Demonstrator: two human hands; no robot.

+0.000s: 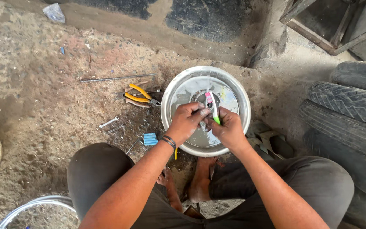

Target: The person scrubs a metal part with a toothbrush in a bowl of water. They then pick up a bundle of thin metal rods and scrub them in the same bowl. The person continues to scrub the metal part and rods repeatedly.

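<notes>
Head camera looked straight down on a person squatting on a dirt floor, both hands meeting over a round metal basin [172, 91] just right of the frame's centre. The left hand [187, 121] was closed around a small part held above the grey, cloudy water; the part itself was mostly hidden by the fingers, so I could not tell what it was. A dark band sat on that wrist. The right hand [229, 127] was wrapped tight on the green handle of a toothbrush [212, 104], whose white and pink head pointed toward the upper part of the basin, just beside the left hand's fingertips. The two hands touched or nearly touched at the thumbs.

Left of the basin, on the ground, lay yellow-handled pliers [140, 96], and above them a long threaded rod [117, 78] stretched sideways. Lower down sat a small wrench [108, 122] and a little blue box [150, 138] close to the basin's lower left rim. Stacked tyres [348, 106] filled the right edge of the frame. A shiny wheel rim [30, 208] curved across the lower left corner, and the person's bare feet [200, 182] rested below the basin, between the knees.
</notes>
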